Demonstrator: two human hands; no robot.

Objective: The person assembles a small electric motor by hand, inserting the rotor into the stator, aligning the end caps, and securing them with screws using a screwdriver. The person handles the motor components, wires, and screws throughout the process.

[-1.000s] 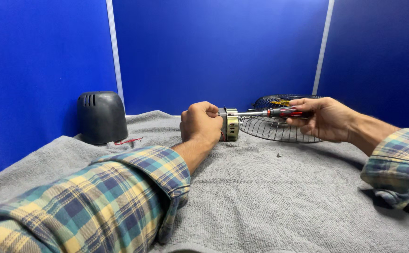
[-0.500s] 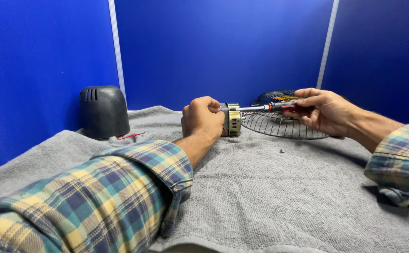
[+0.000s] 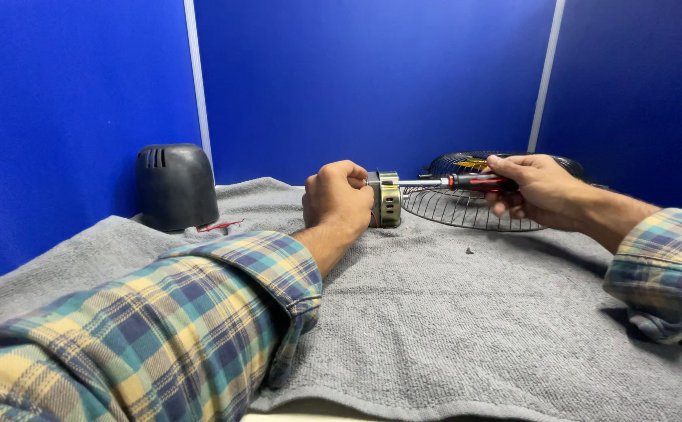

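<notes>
Grey towel (image 3: 450,328), left hand (image 3: 339,197) gripping motor (image 3: 388,199), right hand (image 3: 530,187) clasping screwdriver (image 3: 450,182).

Head camera looks forward and down, close over the towel-covered table (image 3: 450,328).

I am looking at a small repair workbench booth: bright blue partition panels (image 3: 356,78) are enclosing a table draped with a grey towel (image 3: 450,312), fan parts lying about.

blue partition walls (image 3: 356,78), pale vertical seams; grey towel (image 3: 474,328) covering table.
</notes>
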